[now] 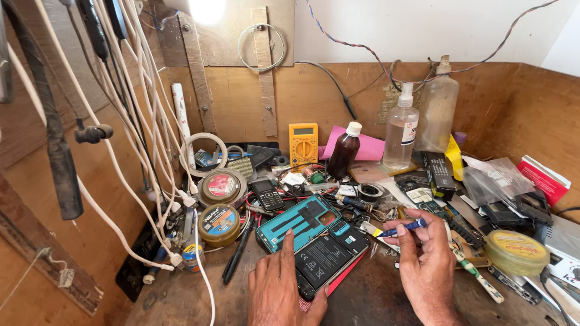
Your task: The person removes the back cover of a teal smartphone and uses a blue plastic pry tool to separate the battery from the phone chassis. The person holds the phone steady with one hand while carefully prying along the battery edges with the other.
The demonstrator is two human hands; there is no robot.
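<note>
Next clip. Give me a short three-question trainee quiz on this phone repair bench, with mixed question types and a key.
1. True or false: the right hand holds a blue-handled screwdriver.
2. What does the left hand press on? A) yellow multimeter B) opened phone C) spray bottle
3. Fill in: the teal back cover lies to the ___ of the opened phone, as the camera sees it.

Key: 1 true; 2 B; 3 left.

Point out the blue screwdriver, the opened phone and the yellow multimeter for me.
blue screwdriver (406, 227): head view, on its blue handle, in the right hand (426, 265).
opened phone (323, 261): head view, on its black battery, by the left hand (283, 290).
yellow multimeter (302, 145): head view, on its dial.
</note>
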